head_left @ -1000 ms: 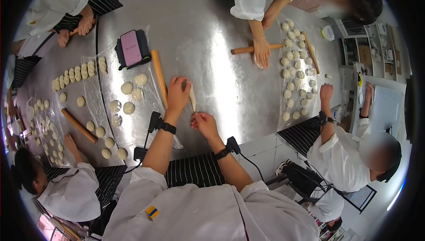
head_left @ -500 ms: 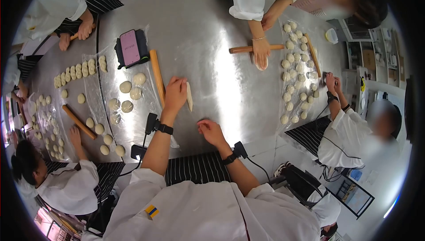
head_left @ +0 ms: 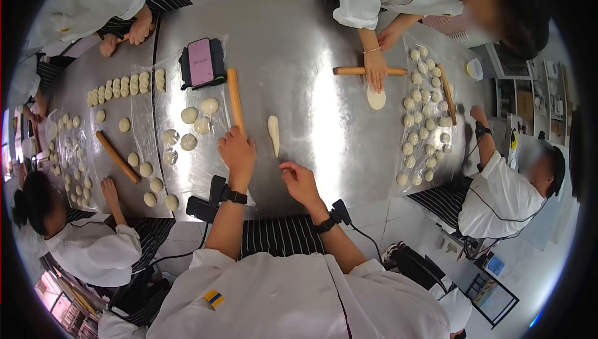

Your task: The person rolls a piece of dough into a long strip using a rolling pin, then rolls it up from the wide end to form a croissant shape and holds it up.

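Note:
A wooden rolling pin lies lengthwise on the steel table in front of me. My left hand covers its near end, with the fingers closed over it. To the right of that hand, a flattened, tapering strip of dough rests on the metal with its narrow tip toward me. My right hand hovers just below that tip, apart from the dough. Its fingers are loosely bent and slightly spread, holding nothing. Several round dough balls sit on plastic wrap left of the pin.
A phone on a dark case stands beyond the dough balls. Across the table, a co-worker's hand presses at another rolling pin and a dough disc. Rows of dough balls lie at the right; twisted dough pieces at the left.
My left hand has moved off the dough strip, left and down to the rolling pin's end. My right hand has barely moved. The co-worker's dough disc shows more. The view has shifted slightly.

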Tool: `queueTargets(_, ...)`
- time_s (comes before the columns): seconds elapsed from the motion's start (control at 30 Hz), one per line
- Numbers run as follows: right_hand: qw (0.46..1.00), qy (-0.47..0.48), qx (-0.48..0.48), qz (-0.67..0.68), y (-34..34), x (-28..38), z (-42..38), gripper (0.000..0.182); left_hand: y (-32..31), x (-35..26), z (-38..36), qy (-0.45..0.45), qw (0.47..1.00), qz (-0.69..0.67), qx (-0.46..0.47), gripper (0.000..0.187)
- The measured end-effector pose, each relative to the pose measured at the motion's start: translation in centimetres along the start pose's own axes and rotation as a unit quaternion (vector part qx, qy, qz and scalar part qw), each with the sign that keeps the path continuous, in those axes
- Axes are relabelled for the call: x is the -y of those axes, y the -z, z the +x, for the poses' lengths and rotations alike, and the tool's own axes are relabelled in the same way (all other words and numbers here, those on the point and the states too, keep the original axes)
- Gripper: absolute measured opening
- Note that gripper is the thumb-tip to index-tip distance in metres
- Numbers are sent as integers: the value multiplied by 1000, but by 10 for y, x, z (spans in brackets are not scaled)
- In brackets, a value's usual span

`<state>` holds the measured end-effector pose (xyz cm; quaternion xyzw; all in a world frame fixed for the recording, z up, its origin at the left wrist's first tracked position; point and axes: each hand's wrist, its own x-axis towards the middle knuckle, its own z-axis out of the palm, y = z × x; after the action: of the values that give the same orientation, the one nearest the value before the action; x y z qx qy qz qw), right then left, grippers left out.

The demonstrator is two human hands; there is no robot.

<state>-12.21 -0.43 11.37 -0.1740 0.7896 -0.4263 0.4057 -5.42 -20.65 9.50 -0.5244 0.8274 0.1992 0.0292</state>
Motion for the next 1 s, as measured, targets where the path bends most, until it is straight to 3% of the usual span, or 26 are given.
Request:
queueTargets(0.13, 1000, 2, -10, 4, 6, 19, 4, 21, -2, -2, 10, -24, 999, -24, -30, 34)
queueTargets(0.27, 982, 137, -125, -37, 22, 37, 29, 25, 26, -2, 4, -61, 986, -151, -40, 25)
queueTargets(0.33, 944, 236, -157, -168, 49, 77, 42, 57, 59, -5, -6, -55, 981, -184, -15, 23)
queueTargets(0.37, 915, 307, -172, -198, 62, 98, 53, 73, 73, -4, -12, -96, 979, -180, -6, 22)
queueTargets(0.43, 846, 400, -179, -303, 81, 119, 75, 87, 81, 0, -16, -133, 975, -175, 6, 22)
queueTargets(0.47, 824, 372, -132, -405, 89, 139, 76, 83, 82, 3, -6, -214, 963, -160, 35, 20)
queueTargets(0.5, 790, 406, -98, -448, 93, 139, 89, 71, 82, 6, 4, -293, 943, -143, 65, 19)
queueTargets(0.53, 752, 438, -64, -488, 96, 136, 102, 60, 76, 6, 16, -291, 944, -142, 66, 19)
queueTargets(0.57, 753, 438, -62, -488, 94, 124, 113, 60, 66, 6, 31, -307, 942, -113, 79, 20)
queueTargets(0.63, 770, 256, 81, -579, 91, 100, 129, 30, 53, 6, 48, -325, 937, -87, 90, 22)
queueTargets(0.67, 768, 258, 77, -582, 93, 95, 131, 30, 50, 7, 59, -346, 933, -70, 78, 23)
queueTargets(0.73, 846, 213, 119, -473, 92, 80, 120, 27, 45, 11, 63, -359, 929, -55, 69, 25)
queueTargets(0.77, 834, 254, 103, -479, 93, 73, 116, 32, 44, 13, 58, -356, 929, -49, 85, 28)
queueTargets(0.93, 841, 272, 97, -457, 88, 41, 114, 35, 23, 22, 42, -360, 927, -36, 102, 31)
queueTargets(1.0, 841, 279, 83, -456, 86, 31, 113, 36, 17, 24, 39, -357, 931, -45, 66, 36)
